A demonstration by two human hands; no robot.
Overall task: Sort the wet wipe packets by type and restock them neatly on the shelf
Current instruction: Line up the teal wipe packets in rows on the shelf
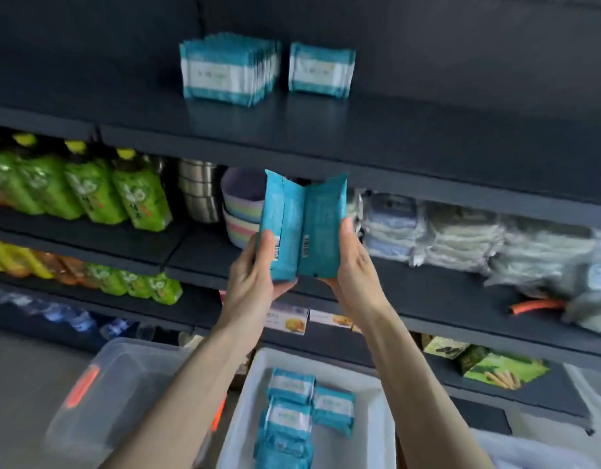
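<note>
Upright and edge to edge: the left packet [284, 228] gripped in my left hand [258, 275], the right packet [324, 228] in my right hand [355, 265]. I see the shelved stack [228, 69] up beyond my left hand, a lone shelved packet [321, 70] beyond my right.

Your held packets [282, 214] in glossy teal plastic film, matt dark shelf [394, 130] before you, shiny metal bowls [197, 191], smooth white plastic bin [373, 434] below you
</note>
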